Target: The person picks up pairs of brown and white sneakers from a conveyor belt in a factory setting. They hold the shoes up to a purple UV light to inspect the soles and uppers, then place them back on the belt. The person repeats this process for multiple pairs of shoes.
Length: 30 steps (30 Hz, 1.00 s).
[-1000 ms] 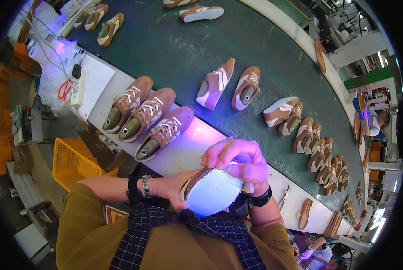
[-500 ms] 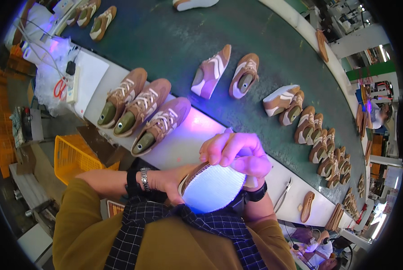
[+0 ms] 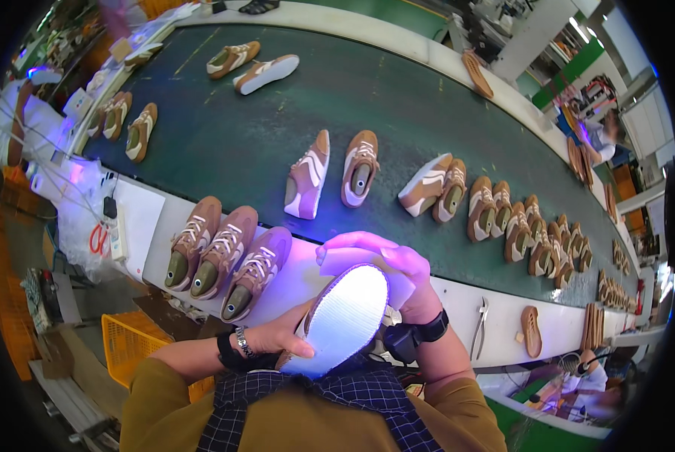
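In front of my chest, my left hand (image 3: 283, 331) grips an upturned shoe (image 3: 345, 320), its fingers closed around the brown side. The shoe's white, finely ribbed underside faces up and glows bluish-white under the light. My right hand (image 3: 407, 275) is at the shoe's far right edge, fingers bent over a pale, thin piece (image 3: 399, 292) that lies behind the shoe; its material cannot be made out. On the white ledge to the left stand three laced brown shoes (image 3: 226, 241) with green lasts inside.
A green conveyor belt (image 3: 262, 143) carries several brown-and-white shoes, many lined up at the right (image 3: 518, 230). On the ledge at right lie pliers (image 3: 480, 328) and a brown sole (image 3: 531, 331). Left are red-handled scissors (image 3: 98, 238), a power strip (image 3: 119, 235) and a yellow crate (image 3: 130, 346).
The upturned shoe has swung to point away from me, showing its underside lengthwise. My right fingers have moved off its top edge to beyond it. The whole view has shifted.
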Motion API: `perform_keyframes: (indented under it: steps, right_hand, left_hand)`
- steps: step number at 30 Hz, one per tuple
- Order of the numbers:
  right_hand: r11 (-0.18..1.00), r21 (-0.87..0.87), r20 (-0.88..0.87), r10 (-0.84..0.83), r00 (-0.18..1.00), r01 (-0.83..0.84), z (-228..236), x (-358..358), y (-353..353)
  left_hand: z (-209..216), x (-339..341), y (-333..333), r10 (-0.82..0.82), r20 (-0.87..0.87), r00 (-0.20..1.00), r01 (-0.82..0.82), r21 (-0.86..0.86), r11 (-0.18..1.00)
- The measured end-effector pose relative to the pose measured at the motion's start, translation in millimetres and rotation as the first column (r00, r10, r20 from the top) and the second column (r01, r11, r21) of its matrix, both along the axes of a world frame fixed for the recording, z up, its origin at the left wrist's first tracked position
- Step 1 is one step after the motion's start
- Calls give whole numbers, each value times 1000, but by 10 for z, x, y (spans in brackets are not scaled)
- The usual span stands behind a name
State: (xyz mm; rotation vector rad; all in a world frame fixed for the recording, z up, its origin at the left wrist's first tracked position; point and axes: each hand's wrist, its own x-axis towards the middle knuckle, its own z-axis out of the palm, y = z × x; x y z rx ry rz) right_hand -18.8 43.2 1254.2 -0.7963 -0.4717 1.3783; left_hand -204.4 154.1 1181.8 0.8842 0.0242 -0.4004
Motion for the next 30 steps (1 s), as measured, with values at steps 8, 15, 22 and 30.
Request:
perform_keyframes:
  steps: [8, 15, 22, 30]
  right_hand:
    - [965, -248, 241, 144, 960, -82, 264, 26, -79]
    - [960, -281, 417, 116, 902, 6, 226, -66, -111]
    - [982, -181, 526, 59, 849, 44, 118, -94, -152]
    - [984, -177, 458, 69, 886, 15, 108, -131, -129]
  left_hand:
    - [-123, -62, -76, 63, 39, 997, -67, 135, 989]
    - [43, 12, -121, -4, -21, 1000, 4, -4, 1000]
    - [-54, 11, -149, -71, 9, 997, 72, -73, 995]
    - [-29, -11, -115, -124, -1, 992, 122, -145, 982]
